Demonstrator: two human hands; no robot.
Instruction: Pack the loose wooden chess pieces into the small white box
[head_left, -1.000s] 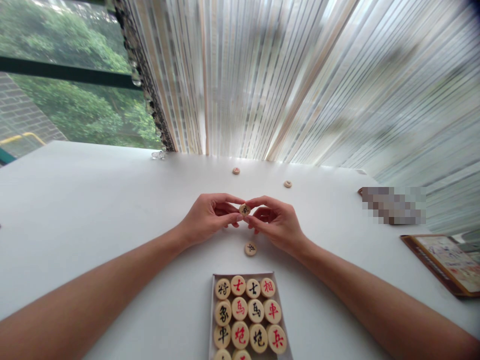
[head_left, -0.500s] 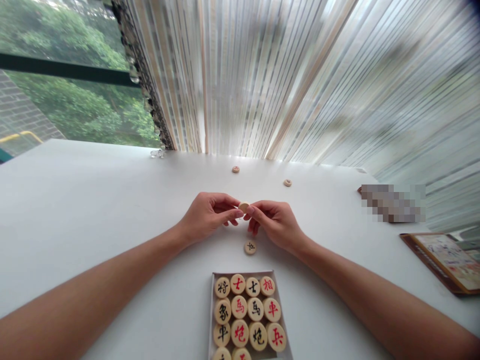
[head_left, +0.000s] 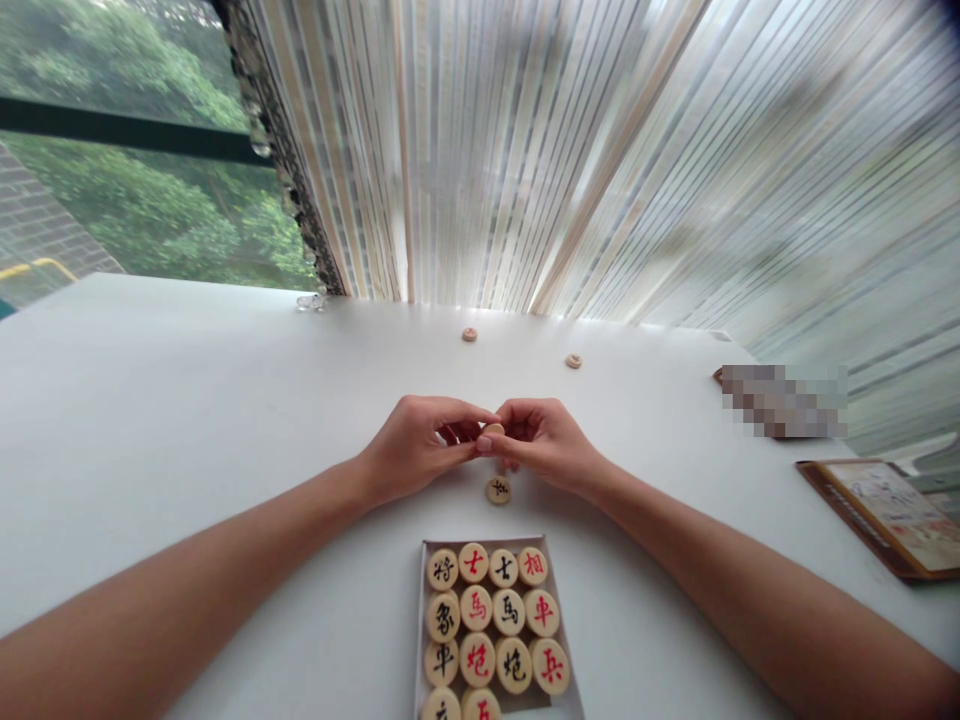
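Observation:
Between the fingertips of both hands is a round wooden xiangqi piece (head_left: 493, 430), largely covered by fingers, so its marking cannot be read. My left hand (head_left: 420, 440) pinches it from the left, and my right hand (head_left: 547, 440) grips it from the right, thumb across its front. Just below the hands, a piece with a black character (head_left: 498, 490) lies face up on the white table. Nearer to me stands a shallow open box (head_left: 422, 600) holding rows of pieces with red and black characters, among them a red-marked piece (head_left: 550, 666) at its right side.
Two loose pieces lie farther back, a red-marked piece (head_left: 469, 335) and another piece (head_left: 574, 361). A brown-edged board or folder (head_left: 885, 515) and a blurred-out item (head_left: 784, 402) are at the right. A striped string curtain (head_left: 480, 150) hangs behind the table (head_left: 187, 400).
My fingers have shifted around the piece and drawn closer together; the right thumb now covers more of it. The view has moved slightly. The loose pieces and box stay put.

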